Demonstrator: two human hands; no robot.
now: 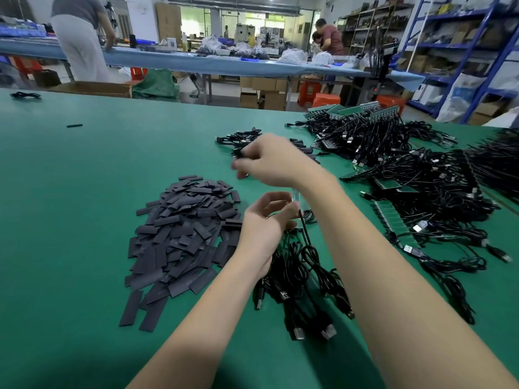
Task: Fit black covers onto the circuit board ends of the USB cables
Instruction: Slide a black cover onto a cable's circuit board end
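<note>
A heap of flat black covers (182,234) lies on the green table (70,192), left of my hands. My left hand (266,217) is beside the heap's right edge, fingers curled around a thin black USB cable (304,234) that runs down to a bundle of cables (303,290). My right hand (269,161) reaches further out, blurred, fingers pinched on a small black covered piece (238,153) near a small group of finished cables (238,137). A big tangle of cables with green circuit boards (393,223) fills the right side.
More boards and cables (356,122) pile at the far right. One loose black cover (74,125) and a coiled cable (25,95) lie far left. Beyond the table edge stand people at a long blue bench (196,61), boxes, orange stools and blue shelving (463,51).
</note>
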